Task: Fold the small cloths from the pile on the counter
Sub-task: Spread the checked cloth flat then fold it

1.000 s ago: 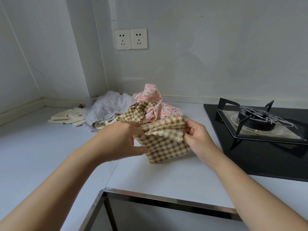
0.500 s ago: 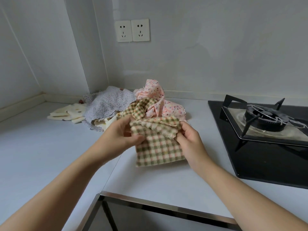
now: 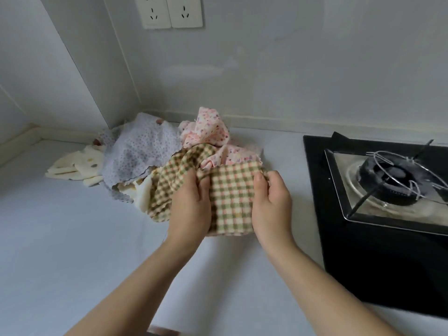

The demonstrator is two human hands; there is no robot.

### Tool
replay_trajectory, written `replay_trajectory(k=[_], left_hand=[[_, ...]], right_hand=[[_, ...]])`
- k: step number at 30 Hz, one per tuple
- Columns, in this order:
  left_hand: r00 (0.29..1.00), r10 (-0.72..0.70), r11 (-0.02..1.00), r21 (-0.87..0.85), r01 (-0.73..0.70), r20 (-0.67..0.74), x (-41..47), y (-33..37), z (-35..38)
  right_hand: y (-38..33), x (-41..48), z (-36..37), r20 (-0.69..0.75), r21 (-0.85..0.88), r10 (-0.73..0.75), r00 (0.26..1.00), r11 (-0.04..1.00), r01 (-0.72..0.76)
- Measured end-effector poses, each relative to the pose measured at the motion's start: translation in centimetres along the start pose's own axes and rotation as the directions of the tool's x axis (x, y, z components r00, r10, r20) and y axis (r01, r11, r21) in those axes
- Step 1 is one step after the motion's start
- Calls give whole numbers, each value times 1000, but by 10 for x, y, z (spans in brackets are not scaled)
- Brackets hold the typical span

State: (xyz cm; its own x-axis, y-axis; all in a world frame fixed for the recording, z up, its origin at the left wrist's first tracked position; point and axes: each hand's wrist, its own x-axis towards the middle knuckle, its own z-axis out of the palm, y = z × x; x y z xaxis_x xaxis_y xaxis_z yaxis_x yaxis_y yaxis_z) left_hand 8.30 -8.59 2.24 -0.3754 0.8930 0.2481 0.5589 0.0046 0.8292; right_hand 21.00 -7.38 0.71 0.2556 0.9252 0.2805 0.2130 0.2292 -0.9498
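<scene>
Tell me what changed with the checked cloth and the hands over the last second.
The checked cloth came down from mid-air onto the counter. Both hands, the left hand and right hand, followed it down and now press its sides flat, still gripping. The pile, with the pink floral cloth, and the gas stove stayed put.

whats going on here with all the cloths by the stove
A person is folding a checked cloth on the white counter. The left hand and right hand grip its two sides. Behind it lies a loose pile: a pink floral cloth, a lilac dotted cloth and a cream cloth. The gas stove sits to the right.
</scene>
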Motion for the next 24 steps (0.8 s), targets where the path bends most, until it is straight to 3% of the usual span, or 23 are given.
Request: replay_trajectory(k=[2, 4, 7, 9, 16, 21, 24], left_hand=[[999, 9, 1000, 2, -9, -35, 12, 22, -8], [997, -77, 993, -85, 76, -13, 26, 47, -22], [962, -227, 949, -188, 254, 150, 46, 78, -45], [939, -249, 929, -216, 300, 237, 55, 95, -57], [995, -19, 997, 81, 11, 95, 61, 146, -73], [990, -7, 997, -70, 17, 142, 63, 155, -63], [978, 52, 994, -102, -32, 204, 60, 162, -50]], right_hand=[[-23, 16, 1, -7, -7, 26, 1000, 1000, -26], [-51, 30, 0, -7, -27, 52, 999, 998, -53], [-94, 48, -5, -19, -43, 69, 997, 997, -69], [-119, 57, -10, -35, -39, 68, 997, 997, -69], [-163, 63, -23, -116, -22, 79, 990, 996, -82], [-160, 73, -42, -131, -29, 156, 979, 987, -161], [-159, 82, -65, 48, 151, 342, 938, 926, -345]])
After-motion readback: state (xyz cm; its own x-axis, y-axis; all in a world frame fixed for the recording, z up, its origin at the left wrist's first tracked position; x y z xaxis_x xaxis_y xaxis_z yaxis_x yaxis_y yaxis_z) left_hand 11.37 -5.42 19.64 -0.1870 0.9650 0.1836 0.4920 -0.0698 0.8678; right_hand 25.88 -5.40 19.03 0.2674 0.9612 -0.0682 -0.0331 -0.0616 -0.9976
